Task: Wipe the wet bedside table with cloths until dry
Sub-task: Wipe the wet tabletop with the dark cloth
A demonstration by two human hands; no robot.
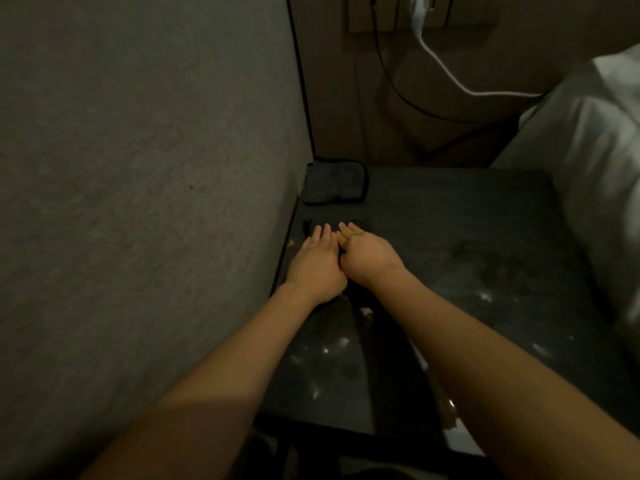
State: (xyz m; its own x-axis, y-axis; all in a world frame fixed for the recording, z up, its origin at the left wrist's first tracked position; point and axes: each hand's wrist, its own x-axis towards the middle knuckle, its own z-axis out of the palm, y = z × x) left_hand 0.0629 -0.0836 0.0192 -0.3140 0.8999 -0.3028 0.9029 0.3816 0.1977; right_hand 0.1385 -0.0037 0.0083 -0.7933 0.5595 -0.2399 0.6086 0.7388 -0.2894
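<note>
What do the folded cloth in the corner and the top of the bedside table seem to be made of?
Folded cloth: probably microfibre or terry, grey with a dark stitched edge; it looks soft and matt.
Bedside table: a hard, smooth, dark top, perhaps laminate or painted wood; water drops lie on it and shine. The dim light leaves it uncertain.

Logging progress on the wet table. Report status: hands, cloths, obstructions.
Left hand and right hand flat, side by side on dark cloth. Second cloth folded at back corner. Bedside table still wet. Nothing in the way.
</note>
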